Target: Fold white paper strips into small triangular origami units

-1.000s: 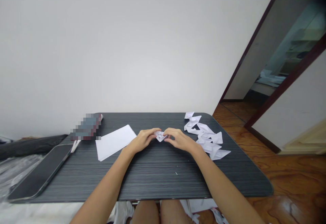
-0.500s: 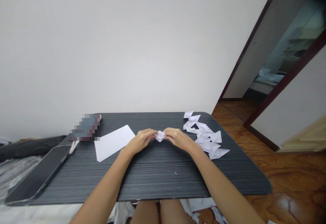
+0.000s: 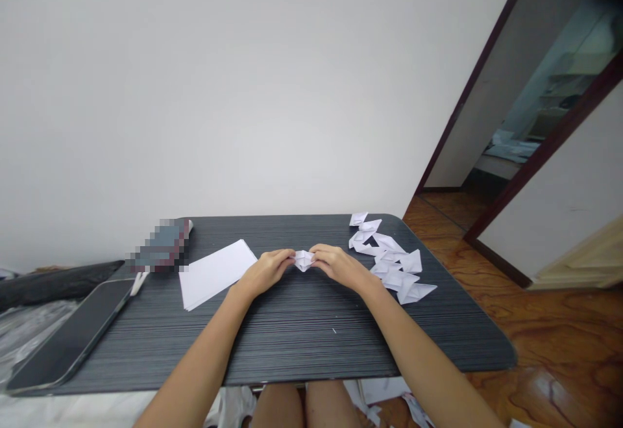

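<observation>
A small piece of folded white paper (image 3: 304, 260) is held between my two hands over the middle of the dark table. My left hand (image 3: 267, 272) pinches its left end between thumb and fingers. On the opposite end, my right hand (image 3: 341, 265) grips it the same way. Creases show on the paper's middle, while its ends are hidden by my fingertips. To the right of my right hand lie several folded white paper pieces (image 3: 393, 260) in a loose cluster. A stack of flat white paper sheets (image 3: 214, 275) rests left of my left hand.
The black table (image 3: 311, 350) has a wood-grain top and stands against a white wall. At its left edge lie a dark phone-like slab (image 3: 73, 334) and a blurred-out object (image 3: 160, 245) with a white cable (image 3: 139, 281). A doorway (image 3: 487, 129) opens at the right.
The folded paper's middle looks slightly wider and flatter between my fingers. Both hands keep their pinch, and the view has shifted a little.
</observation>
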Available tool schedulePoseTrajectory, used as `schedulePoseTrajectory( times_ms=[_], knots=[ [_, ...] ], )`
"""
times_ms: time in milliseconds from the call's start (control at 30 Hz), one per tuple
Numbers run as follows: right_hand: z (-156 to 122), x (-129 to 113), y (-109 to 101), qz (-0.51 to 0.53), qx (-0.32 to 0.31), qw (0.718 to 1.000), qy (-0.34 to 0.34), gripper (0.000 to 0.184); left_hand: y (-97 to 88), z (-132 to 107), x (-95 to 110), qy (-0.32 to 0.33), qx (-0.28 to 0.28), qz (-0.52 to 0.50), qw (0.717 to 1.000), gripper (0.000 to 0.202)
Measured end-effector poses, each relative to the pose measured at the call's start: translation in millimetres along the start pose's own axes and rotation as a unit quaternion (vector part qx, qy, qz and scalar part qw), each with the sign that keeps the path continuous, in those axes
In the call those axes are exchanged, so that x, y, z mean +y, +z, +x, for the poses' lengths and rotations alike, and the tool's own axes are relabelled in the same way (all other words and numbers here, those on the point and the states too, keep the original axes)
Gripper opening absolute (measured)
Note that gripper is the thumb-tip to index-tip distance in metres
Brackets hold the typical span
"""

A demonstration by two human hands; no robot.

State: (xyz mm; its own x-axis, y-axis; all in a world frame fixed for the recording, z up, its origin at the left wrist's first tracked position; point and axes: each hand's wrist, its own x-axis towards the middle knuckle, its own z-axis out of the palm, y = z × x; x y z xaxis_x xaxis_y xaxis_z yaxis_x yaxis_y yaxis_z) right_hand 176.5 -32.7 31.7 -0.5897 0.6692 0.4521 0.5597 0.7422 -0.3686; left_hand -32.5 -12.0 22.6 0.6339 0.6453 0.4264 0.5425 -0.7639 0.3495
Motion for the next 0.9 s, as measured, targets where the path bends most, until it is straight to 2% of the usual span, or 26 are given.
schedulePoseTrajectory(
  times_ms=[133, 333, 567, 767, 900],
  knots=[
    [0.5, -0.1, -0.3, 0.022, 0.011, 1.0, -0.003, 0.015, 1.5, 1.3, 1.0, -0.017, 0.022, -0.041, 0.999, 0.018],
    [1.4, 1.6, -2.2, 0.081, 0.069, 0.994, 0.021, 0.012, 0.5, 3.0, 3.2, -0.067, 0.066, -0.165, 0.982, 0.016],
    [3.6, -3.0, 1.5, 0.117, 0.076, 0.99, 0.019, 0.011, -1.2, 5.8, 10.6, -0.045, 0.025, -0.184, 0.982, 0.027],
    [4.9, -2.4, 4.1, 0.131, 0.07, 0.989, -0.01, 0.012, 7.3, 5.4, 5.3, -0.019, 0.066, -0.211, 0.975, 0.025],
    [5.2, -2.4, 3.6, 0.148, 0.097, 0.984, 0.009, 0.009, 6.6, 5.9, 8.0, -0.027, 0.077, -0.23, 0.97, 0.021]
  ],
)
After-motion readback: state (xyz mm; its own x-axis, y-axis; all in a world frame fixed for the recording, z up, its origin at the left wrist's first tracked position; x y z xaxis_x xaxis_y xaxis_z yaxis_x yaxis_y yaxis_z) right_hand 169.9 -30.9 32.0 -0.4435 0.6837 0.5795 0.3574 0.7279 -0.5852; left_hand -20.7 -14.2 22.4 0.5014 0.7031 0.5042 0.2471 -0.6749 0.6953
